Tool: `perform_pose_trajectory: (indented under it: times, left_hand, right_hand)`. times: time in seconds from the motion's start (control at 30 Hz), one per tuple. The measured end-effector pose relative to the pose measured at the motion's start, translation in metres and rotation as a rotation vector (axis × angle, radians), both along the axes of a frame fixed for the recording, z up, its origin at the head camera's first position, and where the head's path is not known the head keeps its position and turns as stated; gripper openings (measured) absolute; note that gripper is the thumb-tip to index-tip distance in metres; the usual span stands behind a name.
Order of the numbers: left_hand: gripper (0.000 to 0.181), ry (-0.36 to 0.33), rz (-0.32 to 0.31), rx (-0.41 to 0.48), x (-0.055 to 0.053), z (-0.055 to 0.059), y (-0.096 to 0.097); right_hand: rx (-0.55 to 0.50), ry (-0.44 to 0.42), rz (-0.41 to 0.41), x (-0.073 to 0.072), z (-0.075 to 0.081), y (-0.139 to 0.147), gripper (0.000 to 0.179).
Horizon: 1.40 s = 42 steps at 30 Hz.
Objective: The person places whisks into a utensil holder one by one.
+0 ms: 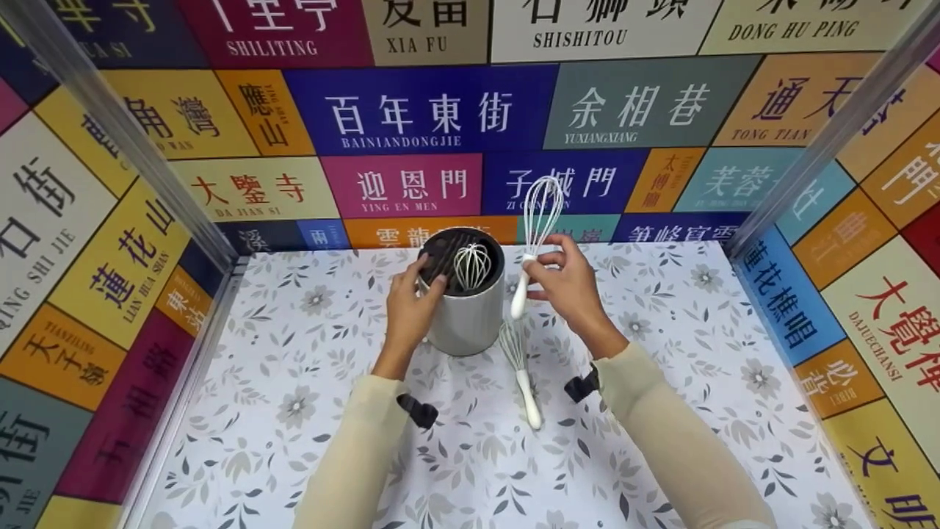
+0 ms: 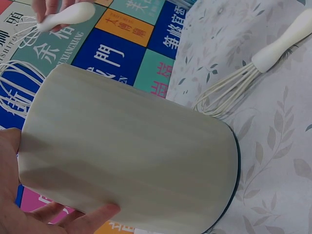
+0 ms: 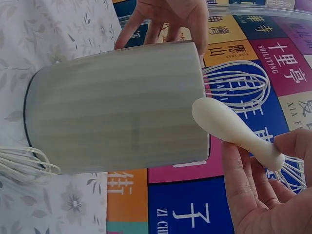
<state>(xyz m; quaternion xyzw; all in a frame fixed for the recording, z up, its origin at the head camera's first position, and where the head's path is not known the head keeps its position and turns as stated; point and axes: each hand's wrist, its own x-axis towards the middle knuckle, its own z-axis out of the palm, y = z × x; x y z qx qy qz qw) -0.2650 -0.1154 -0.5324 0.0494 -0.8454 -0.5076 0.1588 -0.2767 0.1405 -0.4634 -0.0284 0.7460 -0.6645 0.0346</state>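
A pale grey cylindrical utensil holder (image 1: pixel 466 323) with a dark slotted top stands upright on the table. At its left rim, my left hand (image 1: pixel 411 301) grips it, fingers around the side and thumb over the edge. The wire head of one whisk (image 1: pixel 472 268) sticks up from the holder; its handle is hidden inside. To the holder's right, my right hand (image 1: pixel 569 283) pinches a second whisk (image 1: pixel 520 295) near the top of its white handle, wires up, handle end down. A third whisk (image 1: pixel 530 402) lies on the table, its wires beside the holder's base.
The table (image 1: pixel 294 455) has a white cover with grey flowers and leaves. Behind it and at both sides rise panels (image 1: pixel 418 110) of coloured blocks with lettering. Clear vertical edges (image 1: pixel 110 125) mark the corners.
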Motion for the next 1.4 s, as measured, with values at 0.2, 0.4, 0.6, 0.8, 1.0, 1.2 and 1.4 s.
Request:
perform_pose_trajectory:
  times: [0.2,0.4,0.6,0.8,1.0,1.2,1.4]
  left_hand:
    - [0.055,-0.001,-0.001,0.009,0.000,0.001,0.000]
    - [0.056,-0.009,-0.001,0.004,0.002,0.002,0.000]
    - [0.055,0.000,0.010,-0.006,0.002,0.002,0.001]
    - [0.055,-0.011,0.011,-0.008,0.001,0.002,0.001]
    - [0.055,-0.029,0.002,-0.002,0.002,0.003,0.001]
    - [0.055,-0.014,0.008,0.001,0.000,0.001,0.001]
    - [0.055,-0.019,0.013,0.007,0.001,0.001,0.001]
  right_hand:
    - [-0.006,0.044,-0.004,-0.008,0.016,-0.008,0.050]
    - [0.002,0.143,-0.020,-0.017,0.026,-0.017,0.049]
    - [0.068,0.248,-0.038,-0.024,0.029,-0.029,0.053]
    - [0.179,0.316,-0.070,-0.030,0.025,-0.036,0.053]
    - [0.204,0.402,-0.091,-0.028,0.022,-0.040,0.050]
    - [0.131,0.417,-0.070,-0.021,0.018,-0.045,0.049]
    - [0.057,0.442,-0.050,-0.015,0.020,-0.049,0.045]
